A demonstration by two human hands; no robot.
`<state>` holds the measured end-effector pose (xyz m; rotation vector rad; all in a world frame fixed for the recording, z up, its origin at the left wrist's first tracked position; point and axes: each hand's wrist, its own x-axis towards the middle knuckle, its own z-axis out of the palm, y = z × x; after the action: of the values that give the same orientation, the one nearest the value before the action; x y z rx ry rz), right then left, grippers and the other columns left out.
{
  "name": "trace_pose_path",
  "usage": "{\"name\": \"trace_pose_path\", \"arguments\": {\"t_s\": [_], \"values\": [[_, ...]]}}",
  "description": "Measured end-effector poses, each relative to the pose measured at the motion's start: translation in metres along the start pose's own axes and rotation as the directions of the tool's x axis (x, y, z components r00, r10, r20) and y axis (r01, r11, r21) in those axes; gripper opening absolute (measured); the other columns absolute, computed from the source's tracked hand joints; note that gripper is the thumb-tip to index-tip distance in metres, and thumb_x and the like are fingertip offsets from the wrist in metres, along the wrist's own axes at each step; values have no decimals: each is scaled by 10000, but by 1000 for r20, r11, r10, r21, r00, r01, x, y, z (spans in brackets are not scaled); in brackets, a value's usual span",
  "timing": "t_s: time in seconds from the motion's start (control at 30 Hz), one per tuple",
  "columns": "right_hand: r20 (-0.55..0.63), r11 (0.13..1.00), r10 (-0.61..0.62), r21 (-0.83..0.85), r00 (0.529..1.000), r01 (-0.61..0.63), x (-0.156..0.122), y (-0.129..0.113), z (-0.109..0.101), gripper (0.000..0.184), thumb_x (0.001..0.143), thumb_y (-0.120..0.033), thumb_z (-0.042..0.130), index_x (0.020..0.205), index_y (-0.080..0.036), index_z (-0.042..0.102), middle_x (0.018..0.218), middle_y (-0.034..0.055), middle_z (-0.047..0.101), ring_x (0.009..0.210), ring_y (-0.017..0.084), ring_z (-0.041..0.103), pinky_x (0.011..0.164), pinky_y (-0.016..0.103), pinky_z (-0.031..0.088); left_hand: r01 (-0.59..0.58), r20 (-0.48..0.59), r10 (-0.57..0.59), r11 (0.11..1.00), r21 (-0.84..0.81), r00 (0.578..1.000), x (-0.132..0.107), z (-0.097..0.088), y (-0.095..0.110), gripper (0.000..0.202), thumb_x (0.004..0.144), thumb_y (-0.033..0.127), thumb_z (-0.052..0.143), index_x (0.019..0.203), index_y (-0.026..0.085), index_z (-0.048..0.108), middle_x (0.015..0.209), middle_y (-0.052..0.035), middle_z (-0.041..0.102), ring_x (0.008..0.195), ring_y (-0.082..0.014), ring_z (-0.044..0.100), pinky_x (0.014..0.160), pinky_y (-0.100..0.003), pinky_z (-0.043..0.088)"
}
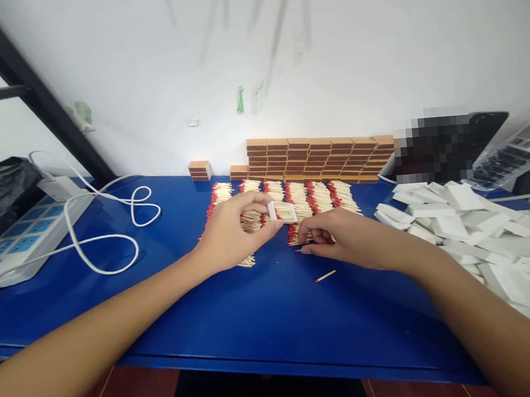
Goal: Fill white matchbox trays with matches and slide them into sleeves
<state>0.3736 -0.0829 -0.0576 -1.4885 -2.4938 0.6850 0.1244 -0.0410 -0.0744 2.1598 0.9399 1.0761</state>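
Observation:
My left hand (226,232) is closed on a small white matchbox tray (272,212), pinched between thumb and fingers, with some matches lying inside. Fingers and thumb of my right hand (348,238) come together low over the table, around a single match (297,250) whose red head pokes out. Behind both hands, red-headed matches (298,196) are laid out in several thick rows, partly hidden by my left hand. One loose match (325,276) lies on the blue table (265,315) just in front of my right hand.
Along the wall stands a stack of brown matchboxes (317,161), with a smaller pile (199,170) to its left. White empty trays (458,208) are heaped at right, beside a dark, partly pixelated object (484,135). A power strip (30,241) and white cable (100,239) occupy the left.

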Motion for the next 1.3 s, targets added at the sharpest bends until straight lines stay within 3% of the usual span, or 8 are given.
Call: {"name": "trace_pose_path", "arguments": {"t_s": [0.53,0.87,1.0,1.17,1.3], "values": [[-49,999,-34,-8,998,34,1,-1,1,190,942,-307,635,1045,-244,782,692,-8,646,582,137,527,580,274,370,-13,10,13,1000,-21,1000,0,0,2,302,840,341,808,1088,209,697,1044,-43,798,990,-225,766,917,-369,579],[19,1000,8,-25,1000,-8,1,-2,1,140,938,-270,618,891,-223,741,669,-11,633,571,134,503,550,279,340,-4,36,5,1000,-14,999,0,-1,2,269,854,312,793,1084,207,702,1039,-53,795,1003,-235,761,935,-385,569],[5,1000,2,23,1000,-2,-4,-4,-7,178,952,-352,633,879,-227,737,645,-19,612,563,131,481,542,278,325,-27,10,27,1000,8,1000,1,-1,0,319,843,337,808,1113,209,696,1036,-43,800,986,-225,761,926,-369,565],[-150,980,24,197,988,6,-8,-12,-17,270,967,-470,639,878,-231,727,614,-27,576,557,126,481,519,260,334,-17,24,16,999,27,1000,0,0,3,272,843,322,801,1068,201,710,1042,-42,794,970,-220,758,910,-359,561],[-362,980,3,185,932,68,-3,-15,-9,246,969,-446,661,874,-226,717,595,-35,539,549,121,459,524,260,340,-14,71,17,999,-45,997,-3,3,8,269,849,315,795,1078,200,711,1049,-34,790,933,-197,757,862,-315,582]]}}
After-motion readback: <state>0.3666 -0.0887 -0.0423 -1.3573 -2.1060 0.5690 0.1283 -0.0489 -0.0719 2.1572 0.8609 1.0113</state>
